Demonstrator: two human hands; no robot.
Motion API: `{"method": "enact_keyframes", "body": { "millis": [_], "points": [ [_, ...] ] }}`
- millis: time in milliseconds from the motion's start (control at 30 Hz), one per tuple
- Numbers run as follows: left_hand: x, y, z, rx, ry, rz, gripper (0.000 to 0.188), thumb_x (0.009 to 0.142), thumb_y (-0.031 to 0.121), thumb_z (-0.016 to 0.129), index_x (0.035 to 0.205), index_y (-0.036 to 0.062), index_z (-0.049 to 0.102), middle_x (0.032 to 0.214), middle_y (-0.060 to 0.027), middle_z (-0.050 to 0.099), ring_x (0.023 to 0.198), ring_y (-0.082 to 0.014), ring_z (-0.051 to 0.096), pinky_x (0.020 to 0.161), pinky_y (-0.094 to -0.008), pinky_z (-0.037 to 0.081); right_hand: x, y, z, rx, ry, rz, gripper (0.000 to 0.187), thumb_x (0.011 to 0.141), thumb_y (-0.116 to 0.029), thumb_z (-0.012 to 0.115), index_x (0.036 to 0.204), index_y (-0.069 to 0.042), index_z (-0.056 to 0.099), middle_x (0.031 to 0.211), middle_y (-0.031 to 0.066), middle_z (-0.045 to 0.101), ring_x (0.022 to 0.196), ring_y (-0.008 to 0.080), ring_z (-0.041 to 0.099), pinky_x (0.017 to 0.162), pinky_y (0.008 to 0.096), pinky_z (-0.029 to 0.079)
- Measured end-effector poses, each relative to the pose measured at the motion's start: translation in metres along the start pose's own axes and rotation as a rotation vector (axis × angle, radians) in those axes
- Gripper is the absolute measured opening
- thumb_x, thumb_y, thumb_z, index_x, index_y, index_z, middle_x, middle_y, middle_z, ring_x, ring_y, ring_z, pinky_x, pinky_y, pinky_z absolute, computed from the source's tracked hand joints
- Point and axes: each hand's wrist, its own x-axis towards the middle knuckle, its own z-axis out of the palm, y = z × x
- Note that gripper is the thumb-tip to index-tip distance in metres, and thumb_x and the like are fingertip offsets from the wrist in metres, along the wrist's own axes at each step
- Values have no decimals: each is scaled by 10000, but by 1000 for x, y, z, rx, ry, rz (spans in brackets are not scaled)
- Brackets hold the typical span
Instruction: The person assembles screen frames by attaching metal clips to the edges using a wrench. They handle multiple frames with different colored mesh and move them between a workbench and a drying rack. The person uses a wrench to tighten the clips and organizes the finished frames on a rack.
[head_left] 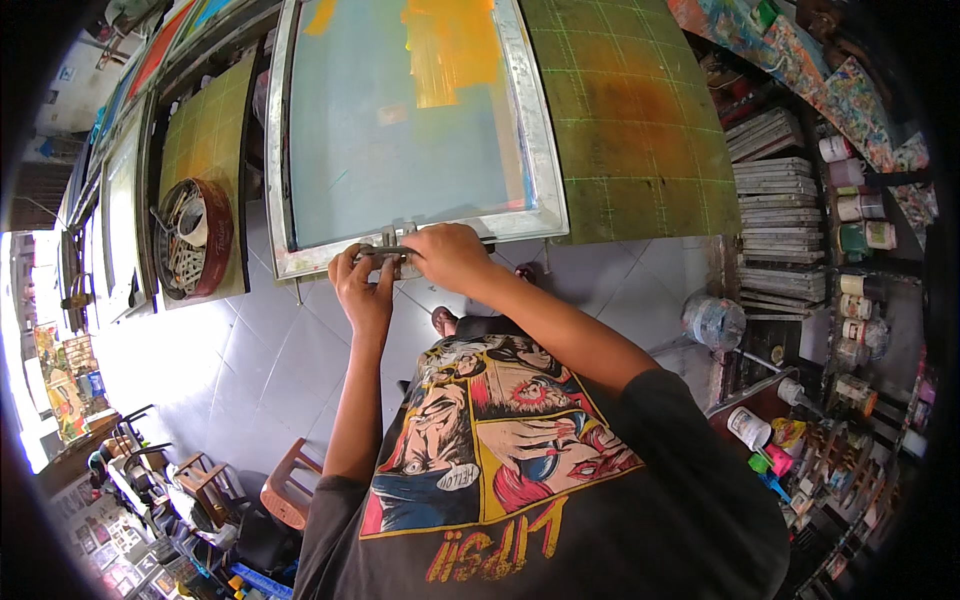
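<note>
A screen printing frame (552,185) with pale metal sides lies before me. Its grey-blue mesh (385,180) carries orange ink patches toward the far end. A metal clamp (402,262) with a dark bar sits at the frame's near edge. My left hand (362,288) pinches the bar's left end, fingers curled around it. My right hand (450,256) is closed over the clamp's right side, its fingertips partly hidden behind the hand. Both hands meet closely at the clamp.
Green gridded boards (640,130) flank the frame. On the left one rests a round tray (217,240) of small items. Stacked frames (780,210) and shelved ink pots (860,235) stand at right. A brown stool (290,483) and a water bottle (714,322) stand nearby.
</note>
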Motion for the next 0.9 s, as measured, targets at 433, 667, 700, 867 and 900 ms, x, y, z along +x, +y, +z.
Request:
{"method": "enact_keyframes", "body": {
  "millis": [433,667,700,867,900],
  "points": [
    [-22,-5,4,-76,128,-140,201,712,47,690,898,-4,631,1062,-189,586,1060,-357,522,922,-423,404,17,-3,6,-3,-53,-102,199,790,-227,606,866,-43,603,728,162,636,728,354,627,630,456,490],
    [-10,1,7,-48,107,-240,150,726,93,701,847,17,654,989,-121,621,986,-306,539,876,-393,417,24,-2,-7,-56,-99,-52,235,767,-238,650,899,-53,590,814,155,654,758,346,634,672,459,500],
    [-11,1,7,-37,120,-224,139,720,89,701,832,21,652,963,-116,617,960,-303,538,854,-390,418,24,-3,-5,-62,-96,-54,228,765,-236,650,892,-56,591,805,153,654,756,347,634,671,458,499],
    [-11,3,10,-7,176,-209,146,692,85,716,791,18,632,923,-117,608,907,-305,537,813,-398,422,24,-3,-8,-43,-127,-76,197,771,-234,640,873,-70,599,766,154,650,748,351,632,665,449,499],
    [-10,3,11,-3,183,-206,155,689,86,720,792,14,629,925,-120,607,905,-308,538,812,-401,422,25,-4,-9,-19,-143,-58,189,769,-229,635,866,-69,600,760,158,648,746,354,631,664,450,499]
  ]
}}
